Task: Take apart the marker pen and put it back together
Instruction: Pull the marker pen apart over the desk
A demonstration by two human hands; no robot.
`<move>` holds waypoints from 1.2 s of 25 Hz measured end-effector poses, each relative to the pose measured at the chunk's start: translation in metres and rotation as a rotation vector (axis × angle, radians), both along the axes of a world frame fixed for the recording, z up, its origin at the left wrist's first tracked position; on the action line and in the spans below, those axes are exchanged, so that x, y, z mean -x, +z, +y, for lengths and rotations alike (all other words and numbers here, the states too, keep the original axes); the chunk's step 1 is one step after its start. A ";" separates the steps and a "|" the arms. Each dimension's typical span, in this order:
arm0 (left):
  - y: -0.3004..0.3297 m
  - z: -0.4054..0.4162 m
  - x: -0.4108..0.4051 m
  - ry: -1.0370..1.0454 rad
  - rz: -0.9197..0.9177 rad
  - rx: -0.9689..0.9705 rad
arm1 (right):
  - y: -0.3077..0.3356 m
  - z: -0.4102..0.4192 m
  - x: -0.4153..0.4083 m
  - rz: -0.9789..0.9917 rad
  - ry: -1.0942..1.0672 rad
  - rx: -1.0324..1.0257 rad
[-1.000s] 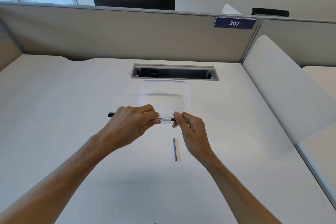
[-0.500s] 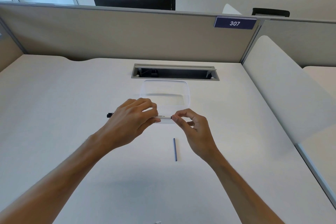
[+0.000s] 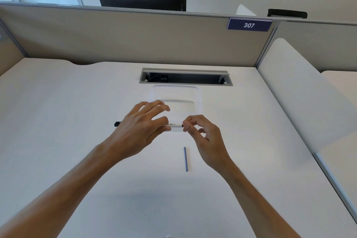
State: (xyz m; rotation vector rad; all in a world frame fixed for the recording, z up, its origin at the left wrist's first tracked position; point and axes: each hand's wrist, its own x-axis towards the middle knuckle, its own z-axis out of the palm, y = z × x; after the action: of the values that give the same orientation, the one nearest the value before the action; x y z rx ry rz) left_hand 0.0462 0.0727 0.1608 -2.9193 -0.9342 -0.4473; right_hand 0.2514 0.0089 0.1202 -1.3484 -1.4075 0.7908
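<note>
A white board marker pen (image 3: 173, 124) with a black cap at its left end lies level above the desk, held between both hands. My left hand (image 3: 141, 129) covers its middle and grips it, with the upper fingers spread loosely. My right hand (image 3: 201, 133) pinches the pen's right end between thumb and forefinger. A thin blue ink rod (image 3: 185, 158) lies loose on the desk below my right hand.
A clear plastic container (image 3: 174, 98) stands just behind the hands. Behind it is an open cable slot (image 3: 185, 77) in the white desk (image 3: 58, 121). Grey partitions close off the back and the right side.
My left fingers have lifted and spread over the pen. My right hand has turned at the pen's right end, its fingers now curled higher. The blue rod has not moved.
</note>
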 end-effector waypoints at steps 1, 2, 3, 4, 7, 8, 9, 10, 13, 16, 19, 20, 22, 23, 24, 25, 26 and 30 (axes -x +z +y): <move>0.000 0.000 0.000 0.001 0.001 0.001 | 0.000 0.000 -0.001 0.004 0.010 -0.003; 0.000 0.001 0.001 0.003 0.001 0.002 | 0.001 0.000 -0.002 0.007 0.017 -0.003; 0.000 0.001 0.001 0.005 0.000 0.005 | 0.000 -0.001 -0.002 0.010 0.024 0.001; 0.000 0.001 0.001 0.007 -0.002 0.006 | 0.000 -0.001 -0.003 0.009 0.030 0.005; 0.001 0.000 0.002 0.005 -0.008 0.005 | 0.002 -0.003 -0.002 -0.014 0.026 -0.001; 0.001 0.000 0.002 0.002 -0.009 0.002 | 0.004 -0.003 -0.001 -0.027 0.013 -0.007; 0.001 0.000 0.001 0.000 -0.009 -0.001 | 0.006 -0.003 0.000 -0.038 -0.004 -0.009; 0.002 0.000 0.001 -0.002 -0.008 -0.005 | 0.007 -0.003 0.001 -0.047 -0.021 -0.004; 0.002 0.000 0.001 -0.003 -0.010 -0.016 | 0.008 -0.001 0.001 -0.069 -0.032 0.008; 0.002 0.001 0.001 -0.004 -0.005 -0.026 | 0.008 0.000 0.000 -0.073 0.001 0.000; 0.000 0.001 0.003 -0.003 -0.001 -0.028 | 0.007 0.000 -0.002 -0.058 0.027 0.007; 0.000 0.001 0.003 -0.004 -0.001 -0.027 | 0.007 0.000 -0.003 -0.053 0.030 0.009; 0.000 0.002 0.003 -0.005 -0.009 -0.016 | 0.007 0.000 -0.003 -0.048 0.029 -0.001; 0.000 0.002 0.002 -0.006 -0.017 -0.008 | 0.007 0.000 -0.004 -0.047 0.027 -0.009; 0.000 0.002 0.002 -0.006 -0.025 -0.002 | 0.007 0.000 -0.005 -0.045 0.027 -0.013; 0.001 0.002 0.002 -0.008 -0.033 0.002 | 0.007 0.000 -0.005 -0.041 0.032 -0.015; 0.001 0.002 0.002 -0.010 -0.038 0.003 | 0.008 0.000 -0.006 -0.038 0.037 -0.015; 0.003 0.002 0.002 -0.019 -0.041 -0.004 | 0.011 0.000 -0.006 -0.034 0.033 -0.005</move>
State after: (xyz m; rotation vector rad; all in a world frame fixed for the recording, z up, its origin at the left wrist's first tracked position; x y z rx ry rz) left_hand 0.0439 0.0743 0.1642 -2.9288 -0.9105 -0.5114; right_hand 0.2572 0.0089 0.1308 -1.3432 -1.4608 0.7890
